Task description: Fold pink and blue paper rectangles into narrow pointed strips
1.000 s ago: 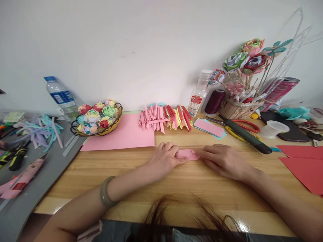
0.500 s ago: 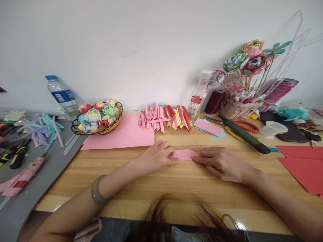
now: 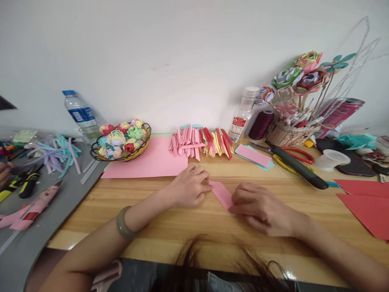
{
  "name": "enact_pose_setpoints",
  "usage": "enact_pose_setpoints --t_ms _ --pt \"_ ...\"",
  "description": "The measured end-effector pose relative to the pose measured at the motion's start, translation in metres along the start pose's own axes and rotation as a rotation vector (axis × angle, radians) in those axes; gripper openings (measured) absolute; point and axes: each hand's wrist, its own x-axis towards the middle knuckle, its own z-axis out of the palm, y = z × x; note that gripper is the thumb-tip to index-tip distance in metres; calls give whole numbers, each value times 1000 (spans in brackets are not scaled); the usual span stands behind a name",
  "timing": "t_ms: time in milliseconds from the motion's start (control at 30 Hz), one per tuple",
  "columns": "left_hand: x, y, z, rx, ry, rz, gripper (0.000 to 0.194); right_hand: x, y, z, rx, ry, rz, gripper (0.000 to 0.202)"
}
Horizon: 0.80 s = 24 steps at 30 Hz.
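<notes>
A small folded pink paper strip lies slantwise between my two hands, low over the wooden table. At its upper left end, the fingers of my left hand are closed on the paper. My right hand pinches the lower right end between thumb and fingers. Behind my hands stand several folded pink, red and yellow paper pieces in a row. A stack of pink and blue paper slips is just beyond my right hand.
Large pink sheets lie under a basket of paper flowers. A utility knife, pliers and red paper are at the right. On the grey table at left are a pink glue gun and another person's hand.
The paper strip has turned from lying level to slanting down to the right. My right hand has moved nearer to me with its end. The view has shifted slightly.
</notes>
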Motion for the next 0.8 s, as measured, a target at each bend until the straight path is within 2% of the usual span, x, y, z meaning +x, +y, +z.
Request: enact_pose_setpoints --t_ms 133,200,233,300,467,600,800 --pt "5 15 2 -15 0 -70 30 10 -12 8 134 -24 -90 33" --pt "7 16 7 -67 -3 -65 29 10 -8 11 192 41 -59 35" --pt "8 16 9 -92 -5 -57 27 9 -4 12 189 91 2 36" --pt "9 14 12 -129 7 -60 25 7 6 15 101 144 101 37" --pt "10 14 12 -186 78 -198 18 6 17 17 -153 171 148 31" --pt "9 15 11 -234 105 -161 22 7 19 17 -253 246 158 28" --pt "7 12 14 -33 138 -54 23 2 24 18 -232 258 137 23"
